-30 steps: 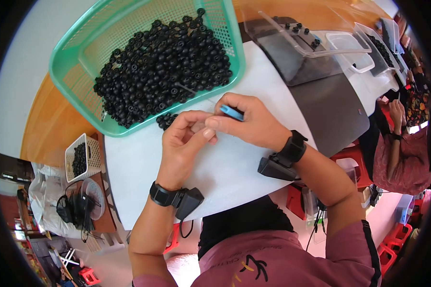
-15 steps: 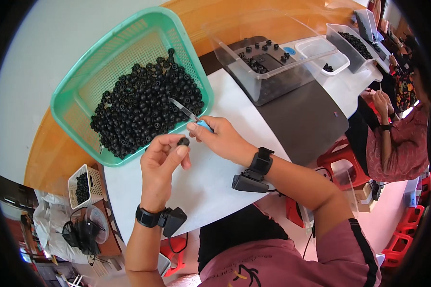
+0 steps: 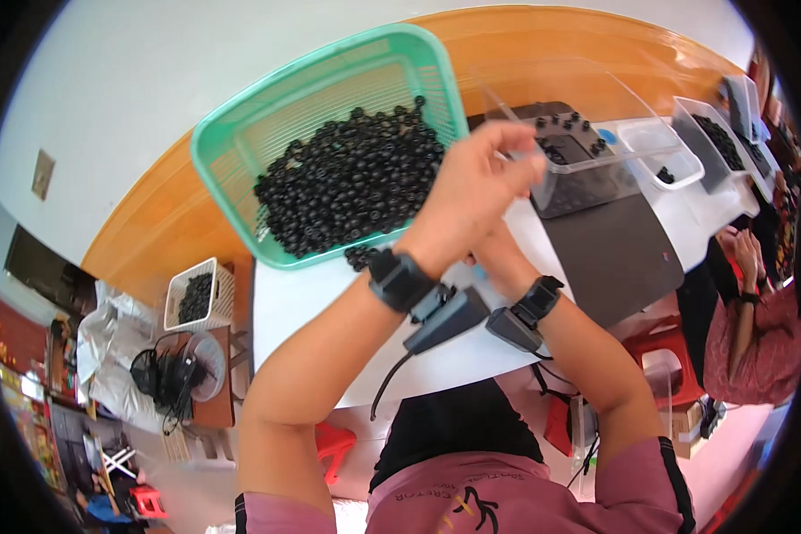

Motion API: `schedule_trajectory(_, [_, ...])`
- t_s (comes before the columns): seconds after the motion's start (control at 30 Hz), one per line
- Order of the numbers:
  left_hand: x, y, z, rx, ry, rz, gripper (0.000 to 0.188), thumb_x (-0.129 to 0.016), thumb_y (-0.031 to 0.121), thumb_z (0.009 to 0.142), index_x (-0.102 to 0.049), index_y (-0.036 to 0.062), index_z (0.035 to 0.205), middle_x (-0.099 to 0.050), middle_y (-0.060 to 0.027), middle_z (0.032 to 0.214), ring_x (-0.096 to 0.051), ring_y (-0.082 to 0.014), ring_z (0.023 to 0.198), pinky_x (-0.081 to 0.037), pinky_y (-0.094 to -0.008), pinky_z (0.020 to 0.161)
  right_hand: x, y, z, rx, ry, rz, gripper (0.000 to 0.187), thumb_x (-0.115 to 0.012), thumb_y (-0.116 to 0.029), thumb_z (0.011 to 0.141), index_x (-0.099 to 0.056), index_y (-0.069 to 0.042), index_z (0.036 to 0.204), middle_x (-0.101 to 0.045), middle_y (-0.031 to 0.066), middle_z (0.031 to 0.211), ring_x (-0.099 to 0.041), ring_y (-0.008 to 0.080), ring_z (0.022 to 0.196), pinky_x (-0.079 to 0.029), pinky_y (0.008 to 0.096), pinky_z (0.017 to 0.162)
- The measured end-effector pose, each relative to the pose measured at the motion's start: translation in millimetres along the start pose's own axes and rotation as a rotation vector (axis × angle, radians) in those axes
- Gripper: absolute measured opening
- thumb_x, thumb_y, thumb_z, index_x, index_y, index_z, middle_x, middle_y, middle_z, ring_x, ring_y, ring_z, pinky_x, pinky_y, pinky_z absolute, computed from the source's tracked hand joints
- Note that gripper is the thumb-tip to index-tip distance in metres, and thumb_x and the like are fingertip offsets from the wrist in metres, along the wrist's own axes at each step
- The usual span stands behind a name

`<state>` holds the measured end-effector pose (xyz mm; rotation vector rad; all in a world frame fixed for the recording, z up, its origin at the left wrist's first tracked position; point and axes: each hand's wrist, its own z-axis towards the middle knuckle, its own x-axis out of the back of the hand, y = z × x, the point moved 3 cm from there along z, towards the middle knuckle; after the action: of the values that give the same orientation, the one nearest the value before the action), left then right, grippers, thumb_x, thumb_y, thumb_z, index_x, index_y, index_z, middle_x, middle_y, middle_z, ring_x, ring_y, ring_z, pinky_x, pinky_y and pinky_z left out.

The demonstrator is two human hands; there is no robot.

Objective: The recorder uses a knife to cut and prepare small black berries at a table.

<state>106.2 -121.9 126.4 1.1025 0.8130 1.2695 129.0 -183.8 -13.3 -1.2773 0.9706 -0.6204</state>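
My left hand (image 3: pixel 485 182) reaches across my right wrist to the near left edge of the clear plastic box (image 3: pixel 587 166). Its fingers are smeared by motion, and I cannot make out whether anything is in them. My right hand (image 3: pixel 500 254) is low over the white tabletop, largely hidden beneath my left hand and wrist. A sliver of blue knife handle (image 3: pixel 480 271) shows beside it; the blade is hidden. To the left, a green basket (image 3: pixel 231 191) holds many small black ring-shaped parts (image 3: pixel 347 182). A few more black parts (image 3: pixel 360 258) lie by its front edge.
A dark mat (image 3: pixel 610 267) lies under the clear box, which has black parts inside. Beyond it stand a white tray (image 3: pixel 685 169) and another clear bin (image 3: pixel 721 147). A white basket (image 3: pixel 227 298) is at left. Another person's hands (image 3: pixel 746 254) are at far right.
My left hand has swung right and away from me, from beside the knife to the clear box. The black part it pinched no longer shows. My view has shifted left.
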Motion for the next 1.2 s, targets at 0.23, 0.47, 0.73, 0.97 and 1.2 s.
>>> schedule_trajectory(0.23, [84.8, -48.2, -117.8, 0.156, 0.257, 0.232, 0.027, -0.064, 0.009, 0.092, -0.061, 0.0002, 0.118, -0.063, -0.0061, 0.115, -0.059, -0.0142, 0.105, -0.048, -0.0285, 0.09, -8.9, -3.7, -7.2, -0.076, -0.008, -0.068, 0.022, -0.057, -0.024, 0.094, -0.065, -0.004, 0.099, -0.053, -0.0009, 0.073, -0.044, 0.0053, 0.059, -0.036, 0.022, 0.052])
schedule_trajectory(0.47, [204.4, -71.0, -201.2, 0.329, 0.714, 0.151, 0.035, -0.061, 0.017, 0.093, -0.058, -0.0046, 0.12, -0.062, -0.0092, 0.115, -0.059, -0.0169, 0.103, -0.048, -0.0314, 0.091, -9.3, -2.2, -8.8, -0.109, -0.04, -0.118, 0.023, -0.059, -0.024, 0.093, -0.066, -0.004, 0.101, -0.054, -0.0003, 0.081, -0.043, 0.0055, 0.061, -0.037, 0.0211, 0.054])
schedule_trajectory(0.73, [243.2, -82.2, -194.6, 0.178, 0.794, 0.218, 0.046, -0.056, 0.013, 0.095, -0.047, -0.0093, 0.134, -0.053, -0.0188, 0.135, -0.051, -0.024, 0.125, -0.04, -0.0337, 0.104, -12.1, -8.4, -11.3, -0.12, -0.03, -0.103, 0.024, -0.058, -0.024, 0.096, -0.063, -0.002, 0.102, -0.053, -0.0022, 0.08, -0.044, 0.004, 0.06, -0.038, 0.0199, 0.053])
schedule_trajectory(0.97, [246.5, -96.7, -171.7, 0.183, 0.811, 0.356, 0.056, -0.054, 0.013, 0.095, -0.035, -0.006, 0.144, -0.036, -0.0218, 0.15, -0.036, -0.0276, 0.139, -0.028, -0.0354, 0.113, -12.5, -9.3, -11.1, -0.138, -0.031, -0.114, 0.024, -0.058, -0.025, 0.097, -0.064, -0.003, 0.102, -0.053, -0.0031, 0.079, -0.044, 0.0032, 0.061, -0.038, 0.0195, 0.053])
schedule_trajectory(1.2, [234.8, -98.4, -170.1, 0.216, 0.817, 0.341, 0.052, -0.053, 0.01, 0.094, -0.039, -0.0039, 0.142, -0.039, -0.02, 0.147, -0.037, -0.0273, 0.137, -0.029, -0.0357, 0.112, -12.2, -9.1, -11.2, -0.136, -0.046, -0.12, 0.024, -0.058, -0.026, 0.097, -0.064, -0.003, 0.102, -0.053, -0.0045, 0.079, -0.044, 0.0017, 0.061, -0.038, 0.0185, 0.053])
